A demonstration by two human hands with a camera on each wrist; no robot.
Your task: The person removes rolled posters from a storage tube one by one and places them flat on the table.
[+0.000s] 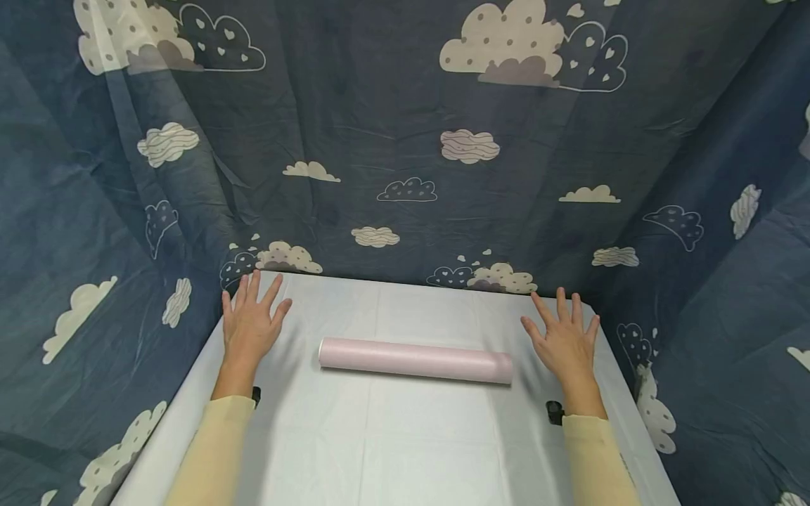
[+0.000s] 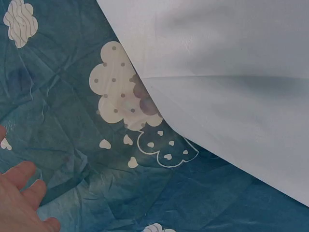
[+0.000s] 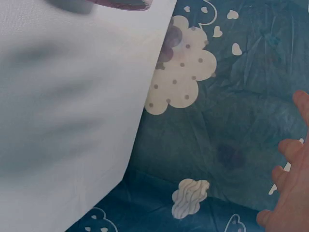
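Cylinder [image 1: 415,361], pink, lies on the counter [image 1: 430,450]; my left hand [image 1: 249,329] is left of it, right hand [image 1: 566,342] right, fingers [image 1: 562,309] spread apart.

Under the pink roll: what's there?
The white tabletop shows all around the pink roll, which appears to lie directly on it. The strip right beneath is covered by the roll, so whether anything thin sits there can't be seen.

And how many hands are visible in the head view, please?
2: the left hand near the far left corner of the white table, the right hand near its far right corner. The pink roll lies between them.
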